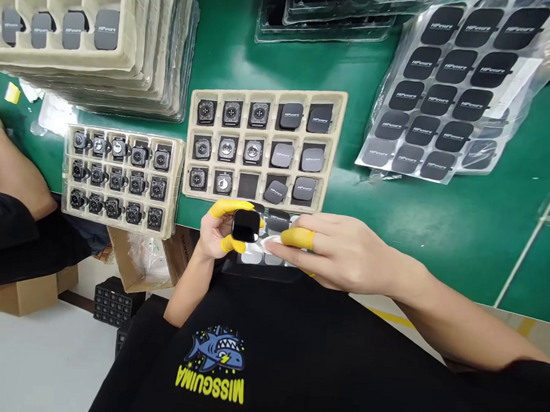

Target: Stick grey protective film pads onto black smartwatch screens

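Note:
My left hand (216, 228), with yellow finger cots on, grips a smartwatch case (246, 226) by its edges, its glossy black screen facing up. Beside it my right hand (337, 250), also wearing finger cots, pinches a small white wiping cloth (271, 242) close to the watch. Below both hands, near the table edge, lies a sheet of dark film stickers (278, 220), partly hidden by the fingers. Just beyond is a beige tray (266, 138). Several of its cells hold watches face down; others hold watches covered with dark printed film, and one cell in the front row is bare.
A second tray (122, 181) full of watches sits to the left, before a tall stack of trays (139, 67). Sticker sheets (431, 97) lie at the right, and clear plastic trays (323, 28) at the back. Another person's arm (20, 172) rests at far left.

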Motion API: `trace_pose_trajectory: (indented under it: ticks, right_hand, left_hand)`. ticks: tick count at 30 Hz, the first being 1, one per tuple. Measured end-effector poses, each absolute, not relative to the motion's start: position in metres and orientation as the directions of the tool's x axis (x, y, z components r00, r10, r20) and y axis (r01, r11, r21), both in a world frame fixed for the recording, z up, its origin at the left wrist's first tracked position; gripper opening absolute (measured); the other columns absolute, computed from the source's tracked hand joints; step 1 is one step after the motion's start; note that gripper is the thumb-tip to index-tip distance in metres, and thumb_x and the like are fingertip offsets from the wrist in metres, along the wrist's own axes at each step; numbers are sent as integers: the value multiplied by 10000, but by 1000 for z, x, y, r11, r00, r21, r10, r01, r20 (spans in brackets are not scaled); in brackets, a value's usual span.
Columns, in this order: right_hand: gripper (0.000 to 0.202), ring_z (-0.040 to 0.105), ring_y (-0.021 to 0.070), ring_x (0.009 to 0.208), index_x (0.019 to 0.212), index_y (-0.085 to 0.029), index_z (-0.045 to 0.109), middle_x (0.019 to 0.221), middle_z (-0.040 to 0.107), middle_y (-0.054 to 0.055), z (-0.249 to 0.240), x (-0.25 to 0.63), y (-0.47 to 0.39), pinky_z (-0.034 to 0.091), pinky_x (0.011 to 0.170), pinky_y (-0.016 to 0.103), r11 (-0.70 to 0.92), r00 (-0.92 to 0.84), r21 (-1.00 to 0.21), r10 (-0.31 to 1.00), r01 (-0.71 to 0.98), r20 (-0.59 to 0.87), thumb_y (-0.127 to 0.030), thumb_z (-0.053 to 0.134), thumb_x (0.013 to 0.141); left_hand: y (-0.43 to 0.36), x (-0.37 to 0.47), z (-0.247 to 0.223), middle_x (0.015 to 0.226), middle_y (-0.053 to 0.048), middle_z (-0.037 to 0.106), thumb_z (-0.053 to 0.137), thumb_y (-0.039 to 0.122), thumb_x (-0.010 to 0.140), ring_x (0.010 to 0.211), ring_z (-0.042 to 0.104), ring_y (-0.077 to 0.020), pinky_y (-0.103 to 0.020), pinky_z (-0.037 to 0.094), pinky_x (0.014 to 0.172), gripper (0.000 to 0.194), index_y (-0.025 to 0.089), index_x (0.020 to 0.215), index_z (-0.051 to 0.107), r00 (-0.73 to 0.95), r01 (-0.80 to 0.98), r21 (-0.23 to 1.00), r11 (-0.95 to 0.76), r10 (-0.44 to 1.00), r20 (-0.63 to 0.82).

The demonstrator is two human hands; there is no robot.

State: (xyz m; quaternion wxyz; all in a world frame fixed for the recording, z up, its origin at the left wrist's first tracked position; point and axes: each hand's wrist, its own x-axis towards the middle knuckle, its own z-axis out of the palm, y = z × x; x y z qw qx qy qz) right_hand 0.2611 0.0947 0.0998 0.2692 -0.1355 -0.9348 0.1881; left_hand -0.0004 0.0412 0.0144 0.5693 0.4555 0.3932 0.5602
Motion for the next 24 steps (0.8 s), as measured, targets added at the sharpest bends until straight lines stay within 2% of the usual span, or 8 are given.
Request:
trace_pose_trajectory:
  ticks: [3, 6, 10, 13, 17, 20, 24]
  right_hand:
    - [324, 672, 173, 804, 1368, -210, 700, 909, 750, 16, 106, 271, 90, 545, 711, 312, 873, -758, -437, 433, 218, 488, -80, 577, 1098]
    - [345, 694, 184, 815, 1347, -219, 731, 904, 753, 12, 110, 270, 85, 547, 706, 323, 863, -688, -419, 487, 283, 537, -61, 669, 1046]
    - [243, 682, 193, 828, 1307, -134, 731, 904, 751, 40, 110, 256, 83, 530, 678, 349, 916, -725, -337, 384, 219, 572, -98, 668, 1075]
    - [239, 681, 181, 844, 1317, -169, 721, 905, 745, 22, 108, 247, 84, 526, 699, 333, 933, -779, -294, 338, 205, 528, -113, 636, 1101]
    - [243, 659, 184, 849, 1313, -190, 723, 901, 736, 24, 104, 245, 88, 518, 720, 326, 918, -782, -347, 355, 190, 513, -149, 550, 1147]
    - [276, 621, 182, 807, 1239, -184, 751, 874, 712, 31, 103, 254, 95, 498, 710, 324, 911, -821, -380, 337, 160, 462, -134, 492, 1156]
    - [300, 617, 171, 776, 1279, -196, 751, 911, 719, 37, 102, 269, 96, 458, 657, 315, 879, -799, -431, 405, 207, 443, -52, 577, 1082]
  left_hand:
    - [41, 0, 18, 980, -87, 856, 1023, 705, 667, 797, 864, -261, -361, 712, 743, 772, 209, 1215, 799, 78, -320, 947, -28, 995, 55]
    - [42, 3, 19, 987, -97, 858, 1041, 683, 651, 803, 861, -266, -385, 719, 775, 768, 206, 1205, 807, 145, -333, 943, 4, 988, 47]
    - [43, 5, 18, 1063, -107, 873, 1062, 598, 671, 935, 877, -291, -397, 722, 884, 738, 220, 1255, 815, 186, -340, 940, -24, 978, 92]
    - [44, 3, 18, 1092, -115, 880, 1053, 572, 701, 991, 880, -293, -380, 714, 939, 710, 218, 1273, 827, 218, -310, 950, -45, 969, 117]
    - [46, -3, 17, 1080, -109, 882, 1065, 600, 661, 990, 873, -291, -377, 709, 940, 728, 217, 1241, 847, 216, -268, 963, -40, 971, 100]
    - [46, -7, 18, 1035, -101, 877, 1053, 643, 657, 908, 868, -272, -384, 712, 879, 723, 219, 1202, 841, 157, -293, 956, -29, 985, 78]
    - [46, -11, 20, 985, -92, 857, 1052, 665, 638, 882, 874, -277, -347, 700, 773, 766, 216, 1214, 821, 102, -321, 946, -46, 991, 83]
